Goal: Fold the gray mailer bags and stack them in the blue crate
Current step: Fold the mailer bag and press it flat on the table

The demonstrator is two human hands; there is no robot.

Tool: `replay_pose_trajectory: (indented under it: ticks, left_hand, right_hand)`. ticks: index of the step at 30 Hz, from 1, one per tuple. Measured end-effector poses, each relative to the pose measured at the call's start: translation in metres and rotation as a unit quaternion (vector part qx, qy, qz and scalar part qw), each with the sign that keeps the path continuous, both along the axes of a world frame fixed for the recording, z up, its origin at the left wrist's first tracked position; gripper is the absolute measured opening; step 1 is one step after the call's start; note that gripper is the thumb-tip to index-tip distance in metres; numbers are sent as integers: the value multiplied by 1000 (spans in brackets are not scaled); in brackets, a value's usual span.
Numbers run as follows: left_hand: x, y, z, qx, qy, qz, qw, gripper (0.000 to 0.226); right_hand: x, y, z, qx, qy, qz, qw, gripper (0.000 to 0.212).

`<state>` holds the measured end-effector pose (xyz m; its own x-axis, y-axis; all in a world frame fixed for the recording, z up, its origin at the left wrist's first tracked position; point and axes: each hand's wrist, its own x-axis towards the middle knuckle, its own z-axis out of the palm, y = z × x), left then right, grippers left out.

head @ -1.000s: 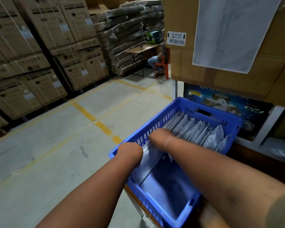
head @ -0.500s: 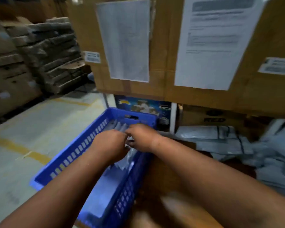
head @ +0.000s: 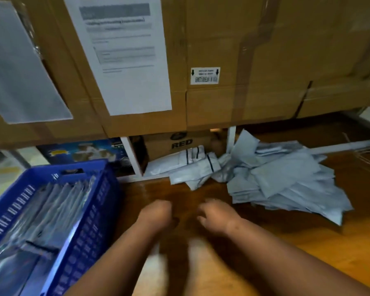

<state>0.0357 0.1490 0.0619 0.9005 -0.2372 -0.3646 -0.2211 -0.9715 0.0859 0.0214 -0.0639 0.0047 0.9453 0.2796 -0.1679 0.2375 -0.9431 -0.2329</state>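
Folded bags (head: 58, 201) lined the blue crate (head: 107, 189); right of it, the loose pile (head: 286, 180) waited. My left hand (head: 156, 212) and right hand (head: 217, 214) hung loosely curled, empty.

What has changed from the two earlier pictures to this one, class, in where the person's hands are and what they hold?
Both hands have left the blue crate and moved right, over the wooden table. The left hand and right hand now hold nothing; their earlier grip on a folded bag is gone. The folded bags stay standing in the crate, and the loose pile of mailers is untouched.
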Motion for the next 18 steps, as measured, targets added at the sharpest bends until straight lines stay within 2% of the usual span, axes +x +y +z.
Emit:
replay_pose_trajectory:
  ticks: [4, 8, 12, 15, 18]
  left_hand:
    - [24, -6, -20, -24, 18, 17, 999, 28]
    - [51, 8, -23, -37, -12, 40, 998, 33]
    - [65, 29, -25, -59, -15, 69, 996, 26]
    - [69, 44, -25, -78, -16, 73, 994, 20]
    - [68, 49, -30, -97, -15, 60, 993, 20]
  right_hand:
    - [34, -2, 2, -38, -10, 7, 999, 34]
    - [101, 27, 19, -72, -109, 27, 991, 38]
    - [162, 58, 26, -130, -192, 14, 973, 53]
    - [198, 70, 18, -177, -176, 8, 968, 63]
    - [220, 71, -4, -214, -114, -36, 970, 61]
